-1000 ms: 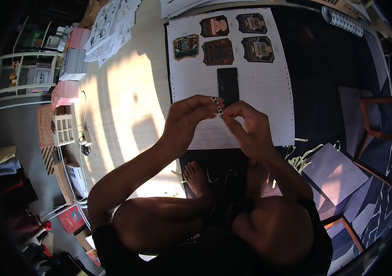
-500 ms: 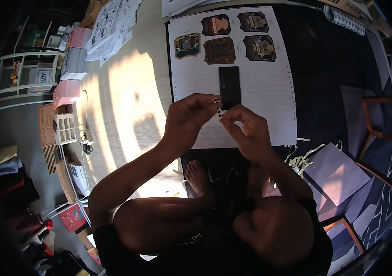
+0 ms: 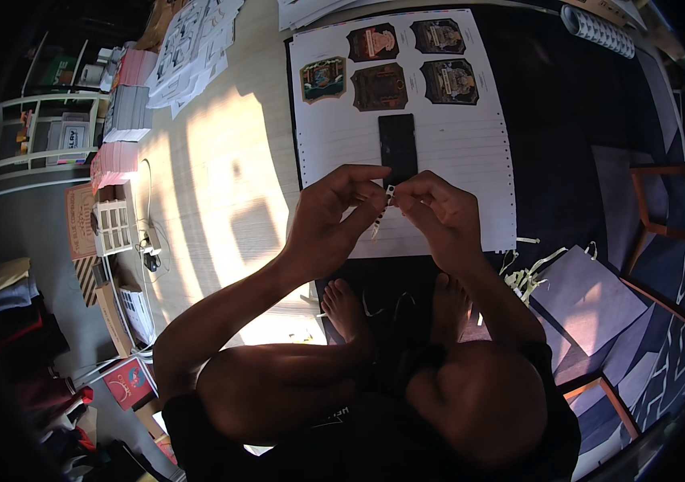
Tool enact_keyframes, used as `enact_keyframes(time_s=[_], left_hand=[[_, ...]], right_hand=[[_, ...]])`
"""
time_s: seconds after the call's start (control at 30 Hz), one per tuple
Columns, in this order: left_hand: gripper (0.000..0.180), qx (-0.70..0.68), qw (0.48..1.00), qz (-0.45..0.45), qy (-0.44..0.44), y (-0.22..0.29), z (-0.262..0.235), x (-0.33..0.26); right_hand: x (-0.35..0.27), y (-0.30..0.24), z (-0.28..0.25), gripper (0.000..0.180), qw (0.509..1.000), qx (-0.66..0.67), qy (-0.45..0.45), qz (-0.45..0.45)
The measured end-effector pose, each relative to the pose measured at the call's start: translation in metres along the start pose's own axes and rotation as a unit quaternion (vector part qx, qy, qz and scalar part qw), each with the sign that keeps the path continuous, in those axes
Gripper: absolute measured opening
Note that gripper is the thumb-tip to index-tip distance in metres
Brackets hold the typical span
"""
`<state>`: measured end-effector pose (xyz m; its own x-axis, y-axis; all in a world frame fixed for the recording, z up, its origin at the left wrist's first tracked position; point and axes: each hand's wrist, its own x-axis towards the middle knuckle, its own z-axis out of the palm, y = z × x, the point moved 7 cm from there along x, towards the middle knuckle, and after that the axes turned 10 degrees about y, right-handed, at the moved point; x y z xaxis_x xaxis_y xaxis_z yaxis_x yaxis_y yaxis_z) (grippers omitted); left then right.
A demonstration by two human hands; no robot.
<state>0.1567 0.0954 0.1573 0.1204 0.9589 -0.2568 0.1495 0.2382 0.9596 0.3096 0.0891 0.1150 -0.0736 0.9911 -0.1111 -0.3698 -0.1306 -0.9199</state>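
Note:
My left hand (image 3: 328,210) and my right hand (image 3: 444,215) are close together above a large white sheet (image 3: 463,181) with holes along its side edges. Both pinch a narrow white paper strip (image 3: 391,192) with dark holes along it. One end of the strip hangs down past my left fingertips. Just beyond my fingers, a black flat rectangle like a phone (image 3: 397,138) lies on the sheet. Several dark shield-shaped printed pieces (image 3: 379,87) lie on the sheet's far part; whether they are loose or printed on it I cannot tell.
Pale curled paper strips (image 3: 524,283) lie in a heap to the right, beside a grey-purple square board (image 3: 587,301). Stacked papers (image 3: 127,112) and a white rack (image 3: 45,132) stand at the left. A white roll (image 3: 597,32) lies at the far right.
The paper strip has turned and now slants downward, with more of it showing below my left fingers. My right hand has moved slightly up and right.

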Motion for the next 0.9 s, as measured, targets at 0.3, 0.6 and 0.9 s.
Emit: enact_keyframes(time_s=[0.3,0.6,0.9], left_hand=[[0.034,0.097,0.992,0.076,0.022,0.004,-0.002,0.000],[0.020,0.236,0.944,0.214,0.090,0.029,0.004,-0.008],[0.040,0.108,0.992,0.036,-0.063,-0.010,0.017,0.001]], right_hand=[[0.001,-0.003,0.001,0.009,0.997,-0.041,0.017,-0.070],[-0.001,-0.004,-0.003,0.009,0.986,-0.080,0.061,-0.130],[0.001,0.012,-0.017,0.016,0.994,0.059,0.085,0.019]])
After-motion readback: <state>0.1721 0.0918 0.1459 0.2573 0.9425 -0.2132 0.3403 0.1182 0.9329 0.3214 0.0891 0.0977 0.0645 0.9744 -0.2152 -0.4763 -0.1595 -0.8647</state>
